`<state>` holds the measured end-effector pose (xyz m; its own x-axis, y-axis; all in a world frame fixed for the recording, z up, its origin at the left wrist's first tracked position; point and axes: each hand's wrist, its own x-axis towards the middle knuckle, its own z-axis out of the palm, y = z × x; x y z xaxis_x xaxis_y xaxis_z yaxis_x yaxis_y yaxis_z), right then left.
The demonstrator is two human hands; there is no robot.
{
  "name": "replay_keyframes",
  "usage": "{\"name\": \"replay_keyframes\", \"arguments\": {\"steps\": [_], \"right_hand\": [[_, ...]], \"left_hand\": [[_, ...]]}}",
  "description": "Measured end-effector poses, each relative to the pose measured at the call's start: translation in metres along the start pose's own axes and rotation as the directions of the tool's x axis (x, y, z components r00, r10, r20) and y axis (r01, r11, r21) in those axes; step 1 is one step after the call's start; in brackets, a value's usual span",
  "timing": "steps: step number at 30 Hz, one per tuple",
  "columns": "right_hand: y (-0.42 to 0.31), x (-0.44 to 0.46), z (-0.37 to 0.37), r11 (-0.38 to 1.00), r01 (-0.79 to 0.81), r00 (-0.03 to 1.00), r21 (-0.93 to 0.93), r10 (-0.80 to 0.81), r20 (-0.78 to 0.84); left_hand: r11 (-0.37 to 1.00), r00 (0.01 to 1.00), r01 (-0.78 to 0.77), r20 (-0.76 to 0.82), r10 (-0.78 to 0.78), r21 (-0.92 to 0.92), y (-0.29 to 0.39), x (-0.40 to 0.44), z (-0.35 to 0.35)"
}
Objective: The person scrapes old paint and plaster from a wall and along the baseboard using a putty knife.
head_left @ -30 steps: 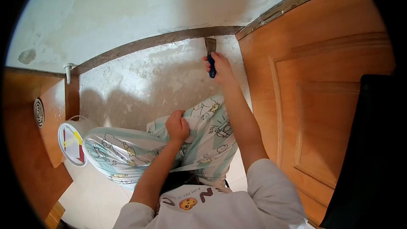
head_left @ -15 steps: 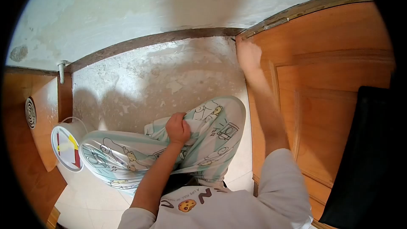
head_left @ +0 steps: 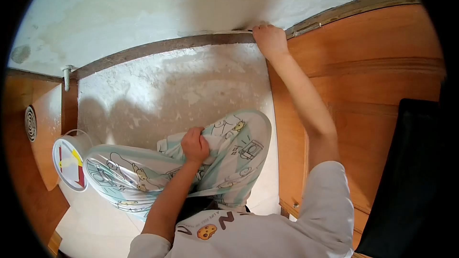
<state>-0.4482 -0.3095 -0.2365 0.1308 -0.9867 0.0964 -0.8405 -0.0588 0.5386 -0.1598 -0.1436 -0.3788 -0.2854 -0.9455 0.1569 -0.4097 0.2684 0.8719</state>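
Note:
My right hand (head_left: 270,42) is raised to the far right corner, where the wooden strip meets the door frame. Its fingers are closed around a thin, flat, scraper-like tool (head_left: 244,30), of which only a narrow dark sliver shows to the left of the fingertips, against the pale wall (head_left: 143,5) just above the dark wooden strip (head_left: 158,47). The hand covers the rest of the tool. My left hand (head_left: 195,145) rests curled in a fist on the patterned trousers (head_left: 234,162) over my lap; whatever may be inside it is hidden.
A white lidded bucket (head_left: 71,163) stands by my left knee. Behind it are a wooden panel with a round vent (head_left: 30,123) and a small pipe (head_left: 66,77). An orange wooden door (head_left: 363,62) lies close on the right, with a black cloth-like item (head_left: 406,172) over it.
My right hand has moved up and slightly left, from the top of the door's edge onto the wall above the strip. My left hand stays on my lap.

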Motion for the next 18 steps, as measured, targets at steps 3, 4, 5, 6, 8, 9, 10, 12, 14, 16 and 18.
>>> {"name": "replay_keyframes", "arguments": {"steps": [3, 4, 5, 6, 8, 9, 10, 12, 14, 16, 18], "right_hand": [[0.014, -0.005, -0.007, 0.995, -0.035, 0.981, 0.098, 0.015, 0.196], [0.01, -0.004, 0.002, 0.995, 0.013, 0.986, 0.097, -0.028, 0.164], [-0.002, -0.002, 0.02, 0.994, 0.054, 0.989, 0.099, -0.067, 0.131], [-0.011, 0.002, 0.032, 0.991, 0.089, 0.992, 0.097, -0.097, 0.086], [-0.037, 0.009, 0.039, 0.988, 0.076, 0.987, 0.132, -0.093, 0.129], [-0.049, 0.015, 0.04, 0.986, 0.07, 0.984, 0.154, -0.093, 0.15], [-0.047, 0.02, 0.029, 0.989, 0.049, 0.989, 0.14, -0.068, 0.132], [-0.025, 0.004, -0.012, 0.994, 0.01, 0.989, 0.112, -0.026, 0.148], [-0.008, -0.01, -0.027, 0.995, -0.021, 0.998, 0.093, 0.014, 0.066], [0.002, -0.016, -0.025, 0.997, -0.029, 0.998, 0.068, 0.025, 0.055], [0.005, -0.013, -0.007, 0.999, -0.014, 0.994, 0.043, 0.009, 0.108]], "left_hand": [[1.0, 1.0, 0.006, 0.011, -0.006, -0.002, 0.001, 0.0, 0.001], [1.0, 1.0, 0.001, 0.001, -0.001, -0.003, 0.0, -0.002, 0.002], [1.0, 1.0, -0.007, -0.007, 0.007, 0.004, 0.0, -0.005, 0.001], [1.0, 1.0, 0.003, -0.013, -0.003, 0.013, 0.0, -0.007, 0.002], [0.999, 1.0, 0.014, -0.022, -0.013, 0.046, -0.003, -0.007, 0.003], [0.999, 0.999, -0.014, -0.031, 0.015, 0.031, -0.006, 0.0, 0.002], [1.0, 0.999, -0.026, -0.039, 0.026, 0.009, -0.007, 0.002, 0.004], [1.0, 1.0, -0.002, -0.006, 0.002, -0.011, -0.005, -0.012, -0.001], [1.0, 1.0, 0.006, 0.008, -0.006, 0.002, -0.002, 0.0, 0.0], [1.0, 1.0, 0.004, 0.018, -0.004, -0.008, -0.001, 0.0, 0.001], [1.0, 1.0, -0.003, 0.03, 0.004, -0.011, -0.001, 0.001, 0.0]]}}
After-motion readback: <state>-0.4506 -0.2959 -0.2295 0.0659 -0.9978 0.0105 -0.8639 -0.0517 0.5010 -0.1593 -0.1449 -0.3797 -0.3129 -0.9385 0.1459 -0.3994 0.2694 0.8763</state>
